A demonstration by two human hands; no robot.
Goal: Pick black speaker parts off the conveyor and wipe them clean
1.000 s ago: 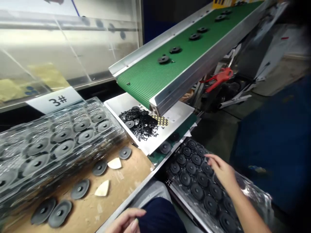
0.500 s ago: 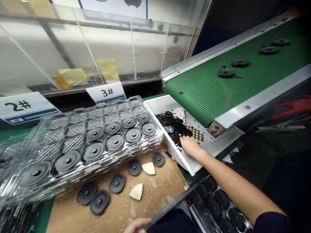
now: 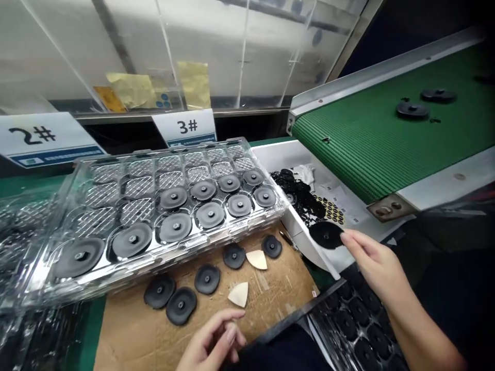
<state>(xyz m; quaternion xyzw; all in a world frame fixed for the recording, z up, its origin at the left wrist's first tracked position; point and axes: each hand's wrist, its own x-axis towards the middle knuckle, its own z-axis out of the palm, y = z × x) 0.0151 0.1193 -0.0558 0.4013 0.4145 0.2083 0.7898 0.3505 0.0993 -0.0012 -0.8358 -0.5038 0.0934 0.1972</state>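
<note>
A green conveyor belt [image 3: 359, 149] slopes across the upper right of the frame, discs lying on it. A clear compartment tray [image 3: 96, 224] fills the left and centre, ten grey discs seated in its two nearer rows. A brown cardboard sheet [image 3: 147, 345] covers the lower middle; right of centre, a white bin [image 3: 273, 150] stands under the belt's end, and another tray [image 3: 336, 340] with black discs sits at lower right. Cards marked 2# [image 3: 46, 135] and 3# [image 3: 187, 129] stand behind the clear tray. The right hand [image 3: 377, 260] pinches one edge of a black disc [image 3: 323, 233] over the bin's near edge; the left hand [image 3: 216, 340], at bottom centre, has loosely curled fingers, index extended. Five smaller-looking discs [image 3: 207, 279] and two cream wedges [image 3: 238, 294] lie on the cardboard.
</note>
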